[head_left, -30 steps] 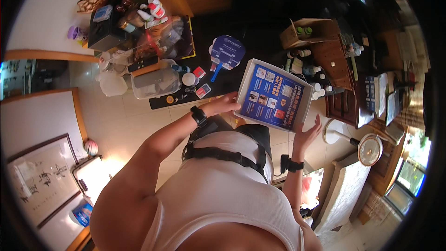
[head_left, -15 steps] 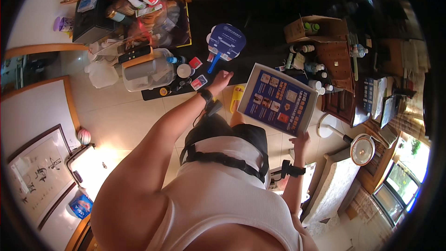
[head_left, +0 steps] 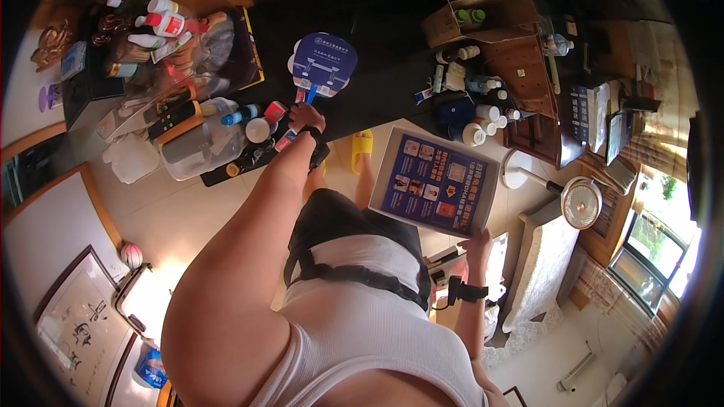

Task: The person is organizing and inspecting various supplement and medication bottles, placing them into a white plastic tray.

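My left hand (head_left: 306,116) is at the lower end of a blue hand fan's (head_left: 324,59) handle on the dark tabletop, fingers curled over it and hiding the handle's tip. Pale rounded edges show beneath the fan. Beside that hand lie a small red-and-white packet (head_left: 275,111) and a white round tub (head_left: 257,130). My right hand (head_left: 477,245) grips the lower right corner of a shallow white box (head_left: 489,188), whose face is a dark blue printed panel. The box is tilted toward me, in front of the table's edge.
A clear plastic bin (head_left: 200,157) and an orange-edged black device stand at the table's left. Bottles (head_left: 172,25) crowd the far left. On the right are an open cardboard box (head_left: 486,19), white bottles (head_left: 475,134) and a round fan (head_left: 581,203) on a stand.
My left hand has reached the blue fan's handle, its fingers now curled there. My right hand still holds the box, slightly lower in view. The whole view has shifted.
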### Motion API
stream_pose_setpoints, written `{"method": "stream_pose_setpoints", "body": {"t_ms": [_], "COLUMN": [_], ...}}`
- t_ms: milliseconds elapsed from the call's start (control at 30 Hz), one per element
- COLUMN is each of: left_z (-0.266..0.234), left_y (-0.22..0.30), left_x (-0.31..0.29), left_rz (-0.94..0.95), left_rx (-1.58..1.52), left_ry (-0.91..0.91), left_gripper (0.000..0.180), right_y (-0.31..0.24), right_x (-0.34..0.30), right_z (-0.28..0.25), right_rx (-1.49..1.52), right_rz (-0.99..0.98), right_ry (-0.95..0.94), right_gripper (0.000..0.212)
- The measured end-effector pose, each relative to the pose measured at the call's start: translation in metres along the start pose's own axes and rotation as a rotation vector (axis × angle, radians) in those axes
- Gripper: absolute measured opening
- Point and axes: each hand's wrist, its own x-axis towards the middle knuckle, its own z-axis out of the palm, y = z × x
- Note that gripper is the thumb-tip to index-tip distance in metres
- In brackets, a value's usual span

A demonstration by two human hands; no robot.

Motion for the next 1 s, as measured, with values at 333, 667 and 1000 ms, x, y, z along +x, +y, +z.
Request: {"method": "stream_pose_setpoints", "body": {"t_ms": [333, 667, 1000], "left_z": [0.021, -0.069, -0.126], "left_y": [-0.016, -0.079, -0.118], "left_x": [0.005, -0.090, -0.147], "left_rz": [0.350, 0.503, 0.701], "left_rx": [-0.433, -0.831, -0.713], "left_ry": [0.226, 0.170, 0.191], "left_gripper": [0.027, 0.037, 0.023], "right_y": [0.003, -0.039, -0.100], "right_x": [0.046, 0.140, 0.208], "right_z": [0.014, 0.106, 0.219], "right_rx": [-0.164, -0.059, 0.122], "right_rz": [-0.112, -0.219, -0.138], "right_ry": [-0.083, -0.304, -0.499], "right_gripper": [0.028, 0.031, 0.037]}}
